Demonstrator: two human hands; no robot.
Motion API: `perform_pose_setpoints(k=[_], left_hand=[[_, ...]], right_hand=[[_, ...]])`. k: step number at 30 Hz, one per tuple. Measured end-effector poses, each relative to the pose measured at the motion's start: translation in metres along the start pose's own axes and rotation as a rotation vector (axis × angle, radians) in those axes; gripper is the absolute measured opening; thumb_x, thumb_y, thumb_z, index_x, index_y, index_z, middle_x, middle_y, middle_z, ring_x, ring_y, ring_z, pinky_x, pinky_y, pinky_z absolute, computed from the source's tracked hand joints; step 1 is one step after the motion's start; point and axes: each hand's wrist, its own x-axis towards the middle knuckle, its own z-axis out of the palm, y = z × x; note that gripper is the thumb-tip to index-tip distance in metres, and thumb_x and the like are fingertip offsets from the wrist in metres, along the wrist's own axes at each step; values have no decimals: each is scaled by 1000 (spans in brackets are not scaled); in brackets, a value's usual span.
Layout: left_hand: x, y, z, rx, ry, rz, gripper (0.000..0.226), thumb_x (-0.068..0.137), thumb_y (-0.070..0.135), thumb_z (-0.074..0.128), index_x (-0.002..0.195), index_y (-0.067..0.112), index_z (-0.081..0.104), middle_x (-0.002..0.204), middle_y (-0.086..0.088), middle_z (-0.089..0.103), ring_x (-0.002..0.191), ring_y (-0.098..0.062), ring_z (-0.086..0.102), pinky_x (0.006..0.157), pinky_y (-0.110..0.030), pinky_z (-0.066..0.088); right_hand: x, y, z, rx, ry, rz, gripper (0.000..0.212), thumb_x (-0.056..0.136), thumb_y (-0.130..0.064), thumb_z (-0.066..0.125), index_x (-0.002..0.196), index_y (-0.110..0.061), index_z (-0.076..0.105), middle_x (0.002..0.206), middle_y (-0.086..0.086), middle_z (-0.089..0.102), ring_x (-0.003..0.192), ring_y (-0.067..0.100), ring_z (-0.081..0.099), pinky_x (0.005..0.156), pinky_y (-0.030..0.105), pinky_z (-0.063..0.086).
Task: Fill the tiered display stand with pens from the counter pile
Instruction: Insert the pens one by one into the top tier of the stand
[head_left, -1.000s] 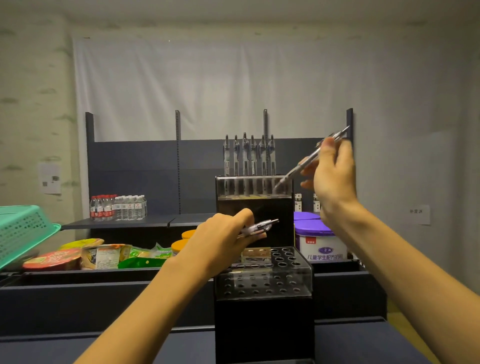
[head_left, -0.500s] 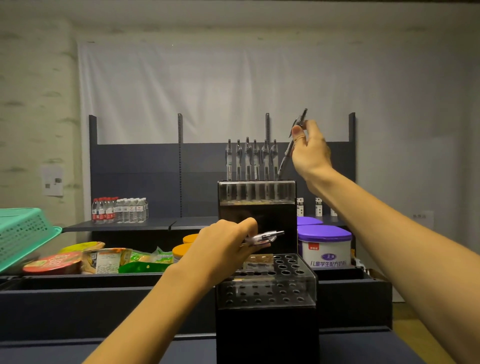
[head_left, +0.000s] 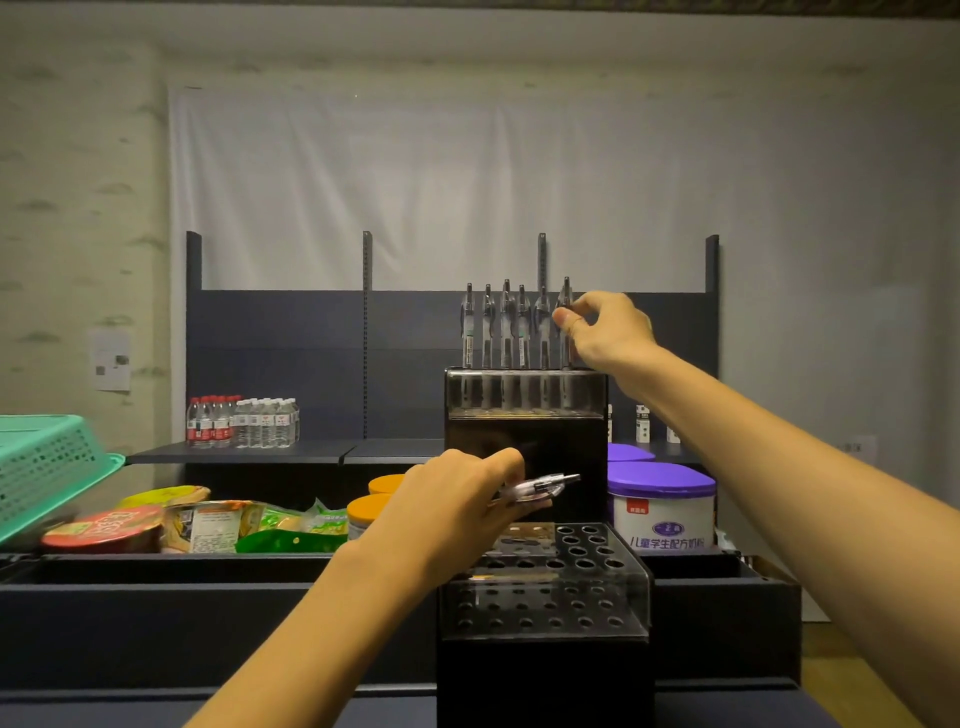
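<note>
Right hand (head_left: 608, 327) now pinches a sixth pen (head_left: 565, 332) lowered into the stand (head_left: 524, 395)'s top tier; left hand (head_left: 457, 499) grips spare pens (head_left: 540, 486).

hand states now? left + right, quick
Left hand: holding spare pens above the stand's lower tier.
Right hand: pinching the rightmost pen, upright in the top tier.

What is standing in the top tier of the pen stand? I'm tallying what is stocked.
Six pens stand upright in the top tier; the right hand pinches the rightmost one. Its far-right holes are hidden by that hand.
</note>
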Motion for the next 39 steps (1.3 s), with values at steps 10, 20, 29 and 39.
perform_pose_setpoints(k=[10,20,29,39], left_hand=[[1,-1,0,-5,-17,-10,30,94,49,44,108,23,52,85,5,62,69,-10,55,57,-20,41],[1,-4,3,-17,9,-14,32,93,52,44,101,23,54,73,12,50,62,-9,50,52,-20,34],[1,-4,2,3,28,-19,28,95,48,46,99,22,55,72,12,50,56,-6,45,49,-16,27],[7,-8,-16,-80,175,-36,44,86,58,39,79,18,56,60,4,53,50,-17,47,46,-30,38]], right_hand=[[4,7,-8,-60,-54,31,29,93,-33,60,111,-10,61,101,3,57,97,19,52,84,33,45],[-1,2,-7,-55,-63,75,33,95,-31,56,102,-1,66,99,13,65,91,21,58,77,31,43],[-53,13,-17,-59,162,-236,22,93,-35,60,98,-14,62,88,0,64,83,15,61,75,28,52],[-123,12,-31,272,-382,-163,19,83,-30,69,98,-19,73,87,-6,73,84,1,67,67,12,51]])
